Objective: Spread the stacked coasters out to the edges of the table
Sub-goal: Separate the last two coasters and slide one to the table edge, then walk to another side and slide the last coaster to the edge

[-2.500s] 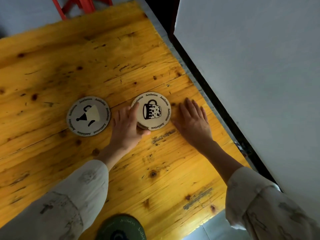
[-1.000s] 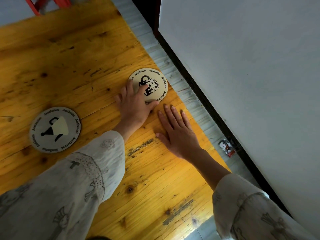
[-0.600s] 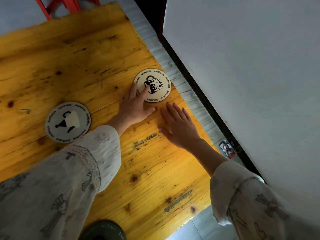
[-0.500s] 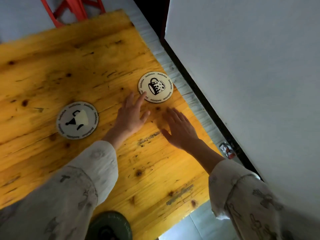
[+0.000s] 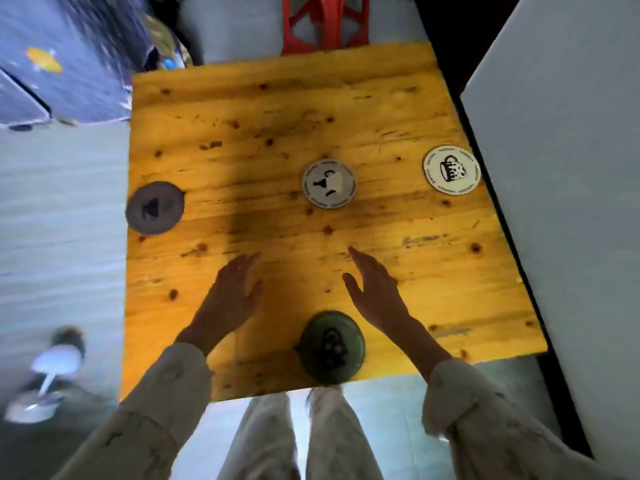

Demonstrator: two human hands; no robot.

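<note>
Several round coasters lie on the yellow wooden table. A cream coaster with a mug print sits at the right edge. In the middle lies a light grey coaster. A dark grey coaster is at the left edge, and a green coaster at the near edge. My left hand and my right hand hover over the near half of the table, fingers apart, holding nothing, on either side of the green coaster.
A white panel stands close along the table's right side. A red stool is beyond the far edge. Patterned blue fabric lies at the far left, and a white slipper on the floor to the left.
My left hand slid the cream coaster to the right edge and let go. Both hands drew back toward the near edge, and the view swung out over the whole table.
</note>
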